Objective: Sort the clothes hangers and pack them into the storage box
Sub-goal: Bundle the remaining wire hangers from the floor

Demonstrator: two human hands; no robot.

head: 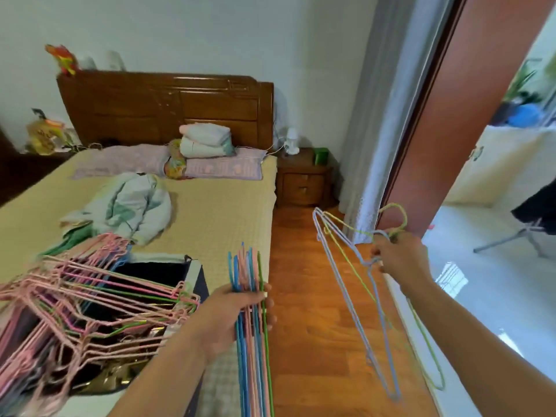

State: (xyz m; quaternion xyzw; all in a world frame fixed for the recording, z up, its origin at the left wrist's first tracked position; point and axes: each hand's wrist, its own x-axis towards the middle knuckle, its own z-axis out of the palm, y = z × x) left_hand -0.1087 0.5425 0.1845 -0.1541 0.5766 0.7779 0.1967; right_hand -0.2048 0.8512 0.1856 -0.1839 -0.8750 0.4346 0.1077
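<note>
My left hand [237,314] grips an upright bundle of blue, pink and green wire hangers [251,350] at the bed's foot. My right hand [397,254] is out over the wooden floor, closed on the necks of a pale blue hanger [349,296] and a yellow-green hanger [421,335] that dangle below it. A dark storage box [197,275] stands on the bed at the lower left. A big tangle of mostly pink hangers [75,299] lies across its open top and hides most of its inside.
The bed [216,218] carries a crumpled pale green jacket [129,209], pillows and folded linen. A wooden nightstand [304,182] stands by the headboard. Wooden floor [310,296] runs between the bed and a sliding door frame [421,145] on the right.
</note>
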